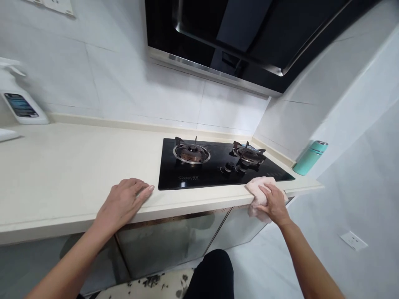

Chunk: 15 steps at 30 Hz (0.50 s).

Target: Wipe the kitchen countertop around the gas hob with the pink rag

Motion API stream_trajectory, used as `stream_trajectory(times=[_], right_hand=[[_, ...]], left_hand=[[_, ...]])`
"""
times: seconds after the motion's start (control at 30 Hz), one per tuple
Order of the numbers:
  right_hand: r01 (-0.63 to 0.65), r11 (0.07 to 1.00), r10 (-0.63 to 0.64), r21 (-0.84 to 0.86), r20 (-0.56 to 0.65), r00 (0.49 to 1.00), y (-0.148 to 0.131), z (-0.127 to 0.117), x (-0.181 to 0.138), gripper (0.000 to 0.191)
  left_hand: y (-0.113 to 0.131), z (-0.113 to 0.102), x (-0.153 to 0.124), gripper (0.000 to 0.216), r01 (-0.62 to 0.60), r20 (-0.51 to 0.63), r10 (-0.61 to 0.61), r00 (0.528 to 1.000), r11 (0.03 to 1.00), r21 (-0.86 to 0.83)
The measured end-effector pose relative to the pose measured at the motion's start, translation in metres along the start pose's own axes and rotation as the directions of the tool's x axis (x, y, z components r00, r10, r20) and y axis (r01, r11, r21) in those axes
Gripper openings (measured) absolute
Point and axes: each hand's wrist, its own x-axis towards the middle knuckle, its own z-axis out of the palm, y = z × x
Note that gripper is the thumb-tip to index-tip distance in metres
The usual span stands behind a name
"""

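Note:
My right hand grips a pale pink cloth at the front edge of the counter, just in front of the stove's right part. Part of the cloth lies over the edge and hangs down before the cabinet. Resting on the cream countertop, my left hand holds nothing, its fingers loosely bent and the thumb apart. It lies left of the black glass gas stove, near its front left corner. The stove carries a left burner, a right burner and two knobs between them.
A white spray bottle stands at the far left. At the right end of the counter is a turquoise flask by the wall. A black range hood juts out above the stove. Cabinet doors sit below the counter edge.

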Motion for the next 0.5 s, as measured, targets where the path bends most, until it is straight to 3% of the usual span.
stream_trajectory(times=[0.1,0.2,0.27,0.5], right_hand=[[-0.035,0.999,0.035,-0.004,0.034,0.999,-0.035,-0.002,0.016,0.065],[-0.014,1.000,0.014,-0.002,0.017,1.000,-0.098,-0.004,0.038,0.064],[-0.014,1.000,0.015,0.011,-0.015,1.000,-0.154,-0.007,0.056,0.064],[0.072,0.977,-0.105,0.200,0.158,0.982,-0.365,-0.019,0.133,0.077]], left_hand=[[0.007,-0.003,-0.001,0.055,0.016,-0.006,-0.016,1.000,1.000,0.004],[0.016,-0.006,-0.003,0.055,0.027,-0.024,-0.026,0.999,1.000,0.012],[0.020,-0.007,-0.005,0.055,0.037,-0.043,-0.036,0.998,0.999,0.011],[0.010,0.001,-0.007,0.046,-0.010,-0.182,-0.007,0.983,0.995,-0.095]])
